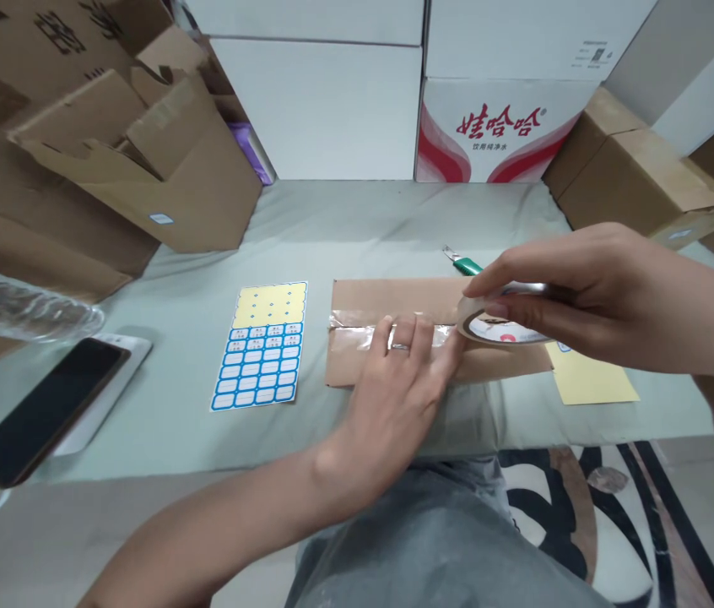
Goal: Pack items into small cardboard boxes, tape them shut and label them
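A brown cardboard box (395,291) lies flat on the cloth-covered table, with a shiny strip of clear tape (357,323) along its middle seam. My left hand (398,380) presses on the box and the tape, fingers stretched out, a ring on one of them. In my right hand (559,295) is a roll of tape (477,325), gripped between thumb and fingers and held over the right part of the box. Just behind the box lies a green-handled utility knife (466,265), partly hidden by my right hand.
A label sheet (262,355) lies left of the box; a yellow sheet (594,384) lies right. Farther left are a phone (46,409) and a clear plastic bottle (21,304). Cardboard boxes (198,169) (641,169) flank the table, and white cartons (319,110) line its back.
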{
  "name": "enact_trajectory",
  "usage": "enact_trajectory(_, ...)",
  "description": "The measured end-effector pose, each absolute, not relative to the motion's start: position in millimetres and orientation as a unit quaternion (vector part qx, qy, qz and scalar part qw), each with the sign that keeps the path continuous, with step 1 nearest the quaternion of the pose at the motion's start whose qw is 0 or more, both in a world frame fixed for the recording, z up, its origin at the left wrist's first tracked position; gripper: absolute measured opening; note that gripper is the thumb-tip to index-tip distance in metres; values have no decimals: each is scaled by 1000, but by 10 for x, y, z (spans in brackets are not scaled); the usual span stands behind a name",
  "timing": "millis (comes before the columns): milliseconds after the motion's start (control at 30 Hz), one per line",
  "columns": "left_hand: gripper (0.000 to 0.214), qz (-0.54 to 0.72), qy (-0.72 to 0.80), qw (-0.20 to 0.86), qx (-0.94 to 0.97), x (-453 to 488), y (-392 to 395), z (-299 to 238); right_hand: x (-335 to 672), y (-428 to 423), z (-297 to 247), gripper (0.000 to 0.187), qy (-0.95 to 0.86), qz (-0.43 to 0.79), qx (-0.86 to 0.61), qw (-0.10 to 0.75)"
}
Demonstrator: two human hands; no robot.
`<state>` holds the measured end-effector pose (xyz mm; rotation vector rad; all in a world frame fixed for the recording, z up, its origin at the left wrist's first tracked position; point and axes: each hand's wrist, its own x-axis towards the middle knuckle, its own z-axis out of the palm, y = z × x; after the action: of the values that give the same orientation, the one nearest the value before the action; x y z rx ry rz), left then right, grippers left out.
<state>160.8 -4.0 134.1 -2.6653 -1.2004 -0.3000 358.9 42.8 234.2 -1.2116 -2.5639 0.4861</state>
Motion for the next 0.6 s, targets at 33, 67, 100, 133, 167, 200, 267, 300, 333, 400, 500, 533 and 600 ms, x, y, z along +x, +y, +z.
enact_trajectory(33,49,-114,-401,96,-904,1593,-39,1330,3575,430,2348,22,-883,183,-414,125)
enact_trajectory(67,50,-124,-395,91,-906,1564,-41,1323,3569,433,2353,21,-881,196,-413,121)
enact_trajectory(100,51,-129,-392,85,-907,1522,-46,1323,3571,439,2355,21,-877,205,-416,122)
enact_trajectory(133,53,-128,-394,79,-907,1468,-52,1332,3578,445,2354,20,-873,208,-422,126)
enact_trajectory(167,54,-123,-399,72,-906,1406,-58,1352,3590,453,2349,19,-870,209,-427,131)
enact_trajectory(200,55,-119,-407,66,-903,1344,-62,1382,3602,459,2342,19,-868,211,-429,134)
enact_trajectory(267,58,-123,-432,49,-892,1246,-52,1470,3614,466,2330,20,-866,217,-429,141)
enact_trajectory(300,62,-135,-444,34,-885,1225,-36,1521,3610,466,2332,20,-863,224,-427,148)
enact_trajectory(333,67,-154,-454,10,-878,1230,-11,1573,3601,462,2343,19,-859,235,-426,158)
enact_trajectory(400,69,-211,-460,-64,-860,1316,55,1664,3577,454,2396,19,-848,265,-420,185)
enact_trajectory(500,43,-294,-448,-175,-826,1557,154,1741,3620,505,2488,26,-839,320,-391,202)
enact_trajectory(533,30,-311,-447,-191,-816,1633,178,1747,3677,559,2488,28,-840,320,-388,206)
enact_trajectory(600,17,-332,-460,-201,-798,1737,206,1733,3854,730,2385,31,-839,274,-411,226)
